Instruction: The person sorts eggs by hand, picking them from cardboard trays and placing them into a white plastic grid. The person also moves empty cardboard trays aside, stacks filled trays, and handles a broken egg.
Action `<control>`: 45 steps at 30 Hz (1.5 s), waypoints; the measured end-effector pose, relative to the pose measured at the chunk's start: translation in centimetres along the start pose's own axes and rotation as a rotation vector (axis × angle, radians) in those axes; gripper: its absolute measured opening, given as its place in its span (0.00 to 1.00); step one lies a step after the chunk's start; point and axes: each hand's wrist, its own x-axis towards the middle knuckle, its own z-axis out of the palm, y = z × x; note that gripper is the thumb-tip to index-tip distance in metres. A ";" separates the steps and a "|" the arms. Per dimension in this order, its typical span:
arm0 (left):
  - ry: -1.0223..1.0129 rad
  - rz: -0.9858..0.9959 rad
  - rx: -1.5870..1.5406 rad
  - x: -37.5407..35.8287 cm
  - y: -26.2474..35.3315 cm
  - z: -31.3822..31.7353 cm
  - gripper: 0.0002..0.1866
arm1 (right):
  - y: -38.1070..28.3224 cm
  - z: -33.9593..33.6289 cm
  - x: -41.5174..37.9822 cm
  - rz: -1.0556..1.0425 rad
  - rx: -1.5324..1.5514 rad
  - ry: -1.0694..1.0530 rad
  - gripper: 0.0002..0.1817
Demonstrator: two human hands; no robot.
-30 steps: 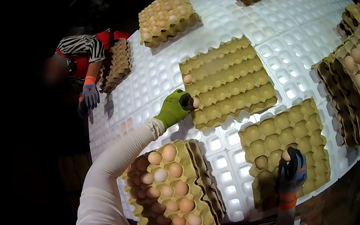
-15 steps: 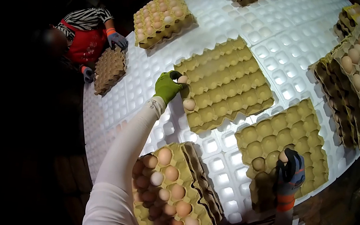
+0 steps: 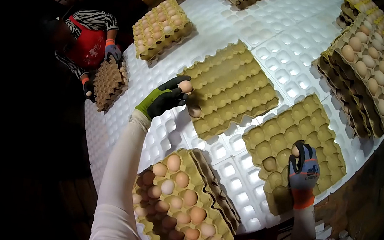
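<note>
My left hand (image 3: 162, 98), in a green glove with a black palm, pinches a pale brown egg (image 3: 185, 86) at the left edge of a large yellowish egg tray (image 3: 236, 87). Its palm is turned partly upward. Just below, another egg (image 3: 194, 111) rests in a corner cup of that tray. My right hand (image 3: 304, 167), in a grey-blue glove with an orange cuff, has its fingers curled round an egg (image 3: 295, 151) low over a second tray (image 3: 291, 130). Whether this egg touches its cup cannot be made out.
Partly filled stacked trays (image 3: 189, 182) stand near my body. Tall egg-filled stacks (image 3: 370, 70) rise at right; more filled trays (image 3: 163, 25) stand farther back. Across the white dimpled table (image 3: 276, 58), a person in a red apron (image 3: 88, 47) handles a brown tray (image 3: 108, 83).
My left hand has drawn slightly left and rolled its palm upward with the egg. My right hand stays over its tray, its back more visible. The whole view has shifted a little.
</note>
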 end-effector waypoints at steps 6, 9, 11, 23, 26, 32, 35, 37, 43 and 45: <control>0.232 0.221 0.102 5.2 -2.0 3.3 0.18 | 0.1 -3.1 -1.7 -0.086 -0.001 0.085 0.25; 0.236 0.357 0.310 8.4 -4.4 2.5 0.22 | 4.6 -6.4 -6.3 -0.003 -0.205 0.312 0.27; 0.175 0.290 0.214 8.0 -3.8 3.3 0.22 | 7.1 -7.1 -10.4 0.292 -0.083 0.467 0.26; -0.129 -0.115 -0.430 0.7 -1.4 2.0 0.25 | 6.6 -5.0 -13.2 0.988 0.527 0.187 0.24; -0.170 -0.139 -0.353 -1.3 -2.0 -0.1 0.29 | 9.1 -5.7 -14.0 0.988 0.858 0.190 0.21; 0.192 -0.222 -0.119 -6.7 -4.1 -3.8 0.28 | 12.1 -7.7 -15.8 0.953 0.723 0.035 0.24; 0.340 -0.287 0.015 -8.4 -7.2 -7.3 0.21 | 12.2 -8.9 -17.3 0.784 0.675 0.108 0.24; 0.389 -0.370 0.404 -8.7 -9.1 -8.4 0.18 | 10.9 -9.7 -17.2 0.828 0.793 0.101 0.25; 0.418 -0.387 0.662 -9.0 -12.8 -8.1 0.19 | 10.4 -10.6 -18.0 0.828 0.728 0.058 0.24; 0.521 -0.384 0.690 -8.5 -12.3 -8.0 0.19 | 11.3 -10.7 -18.9 0.744 0.572 -0.017 0.24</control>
